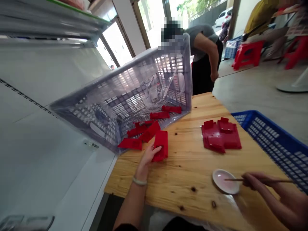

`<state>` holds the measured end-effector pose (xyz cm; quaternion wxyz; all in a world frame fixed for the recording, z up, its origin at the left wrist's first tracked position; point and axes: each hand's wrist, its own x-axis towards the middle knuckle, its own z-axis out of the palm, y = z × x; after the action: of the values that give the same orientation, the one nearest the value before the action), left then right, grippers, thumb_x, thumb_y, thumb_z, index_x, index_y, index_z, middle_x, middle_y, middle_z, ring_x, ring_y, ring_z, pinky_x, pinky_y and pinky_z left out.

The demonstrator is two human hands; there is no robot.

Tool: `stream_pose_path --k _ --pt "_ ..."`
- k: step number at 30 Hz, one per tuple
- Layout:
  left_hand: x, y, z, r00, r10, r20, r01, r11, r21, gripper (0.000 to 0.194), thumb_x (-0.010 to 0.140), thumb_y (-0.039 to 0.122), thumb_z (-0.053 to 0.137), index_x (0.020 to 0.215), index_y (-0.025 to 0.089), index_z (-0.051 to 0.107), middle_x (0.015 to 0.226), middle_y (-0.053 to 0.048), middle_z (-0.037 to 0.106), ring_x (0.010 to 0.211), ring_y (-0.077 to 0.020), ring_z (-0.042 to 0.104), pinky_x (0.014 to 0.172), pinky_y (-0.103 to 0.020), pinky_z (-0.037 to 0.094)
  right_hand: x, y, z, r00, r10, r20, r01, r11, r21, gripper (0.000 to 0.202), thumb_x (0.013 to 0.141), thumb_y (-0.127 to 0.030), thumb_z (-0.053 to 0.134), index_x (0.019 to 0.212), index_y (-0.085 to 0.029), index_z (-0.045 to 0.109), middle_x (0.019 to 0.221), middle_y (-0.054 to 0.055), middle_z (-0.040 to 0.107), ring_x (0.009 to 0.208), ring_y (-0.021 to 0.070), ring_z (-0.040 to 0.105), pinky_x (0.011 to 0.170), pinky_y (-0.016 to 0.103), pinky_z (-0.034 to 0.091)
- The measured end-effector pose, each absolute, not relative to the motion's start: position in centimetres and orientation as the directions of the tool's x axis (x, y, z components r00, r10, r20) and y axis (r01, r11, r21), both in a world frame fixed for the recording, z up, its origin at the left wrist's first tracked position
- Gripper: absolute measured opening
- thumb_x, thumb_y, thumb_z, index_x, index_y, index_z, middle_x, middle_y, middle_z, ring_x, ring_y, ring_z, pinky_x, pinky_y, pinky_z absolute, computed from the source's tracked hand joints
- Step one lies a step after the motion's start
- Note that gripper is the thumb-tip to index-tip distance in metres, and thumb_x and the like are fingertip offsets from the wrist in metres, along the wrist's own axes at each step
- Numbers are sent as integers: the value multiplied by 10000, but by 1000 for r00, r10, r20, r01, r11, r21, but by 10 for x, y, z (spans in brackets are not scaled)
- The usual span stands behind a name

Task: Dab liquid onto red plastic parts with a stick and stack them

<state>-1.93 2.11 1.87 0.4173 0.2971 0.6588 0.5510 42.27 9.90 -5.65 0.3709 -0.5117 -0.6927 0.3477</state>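
Note:
My left hand (147, 158) is closed on a red packet (161, 141), thumb on top, at the table's edge of the tilted basket. Several more red packets (150, 131) lie inside and at the mouth of that grey plastic-lined basket (120, 75). Between the fingers of my right hand (269, 184) is a thin wooden stick (264, 180). Its tip reaches into a small white dish (225, 190) with something pinkish in it; I cannot tell whether the tip is a brush. Flat red packets (228, 139), some with raised flaps, lie beyond the dish.
The knotty wooden table (190, 166) is bordered on the right by a blue basket (276, 134). A white wall panel (60, 150) stands at left. Another person (204, 41) bends over behind the grey basket. Red stools (247, 53) stand farther back.

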Motion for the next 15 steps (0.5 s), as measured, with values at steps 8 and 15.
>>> stream_pose_path --k 8,15 --pt "30 40 -9 -278 877 -392 -226 337 914 392 843 309 778 1191 149 696 1140 -165 799 923 -260 784 876 -407 640 410 66 -8 -52 986 156 413 164 -896 320 837 -597 734 832 -290 825 827 56 800 771 306 767 875 445 616" --pt "54 36 10 -439 881 -174 54 219 974 620 901 327 772 1475 185 585 1655 -201 468 1573 -364 391 1278 -483 349 418 60 -12 110 993 36 369 -7 -930 377 783 -632 782 840 -261 814 869 79 803 855 317 763 852 445 587"
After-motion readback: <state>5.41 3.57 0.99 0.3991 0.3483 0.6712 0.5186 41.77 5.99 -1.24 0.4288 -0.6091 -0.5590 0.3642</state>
